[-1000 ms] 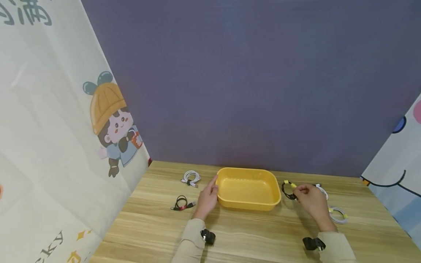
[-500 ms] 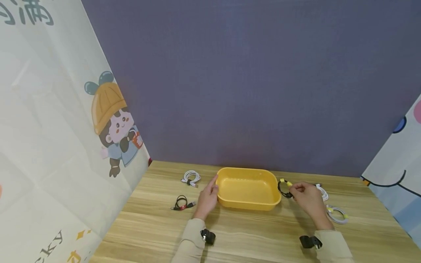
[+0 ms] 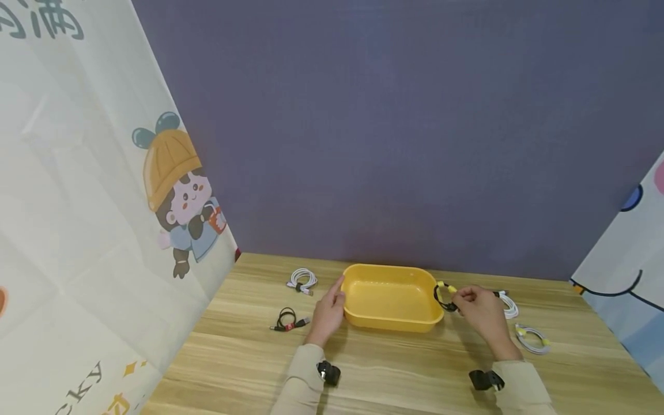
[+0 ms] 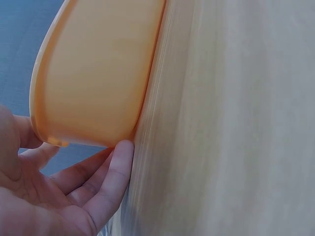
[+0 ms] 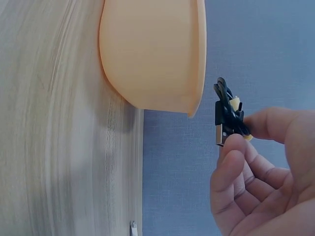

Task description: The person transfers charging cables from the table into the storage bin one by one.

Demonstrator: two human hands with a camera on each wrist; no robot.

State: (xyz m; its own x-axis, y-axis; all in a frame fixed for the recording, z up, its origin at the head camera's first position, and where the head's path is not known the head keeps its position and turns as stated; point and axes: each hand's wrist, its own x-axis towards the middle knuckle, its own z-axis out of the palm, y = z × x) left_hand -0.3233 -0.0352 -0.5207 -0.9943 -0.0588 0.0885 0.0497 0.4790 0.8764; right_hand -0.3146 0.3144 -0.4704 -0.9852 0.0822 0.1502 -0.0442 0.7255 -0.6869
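Observation:
A yellow plastic basin stands on the wooden table. My left hand rests against its left end; in the left wrist view the fingertips touch the end wall, with other fingers up at the rim. My right hand pinches a coiled black USB cable with yellow ties between thumb and fingertips. The cable is raised beside the basin's right end, overlapping its rim in the head view. Its metal plug shows in the right wrist view.
Left of the basin lie a coiled white cable and a small black cable with a red tie. On the right are a white cable and a whitish coil with yellow ties. A dark blue panel rises behind the table.
My right hand has moved left with the black USB cable, from beside the basin to its right rim. The left hand and the basin have stayed put.

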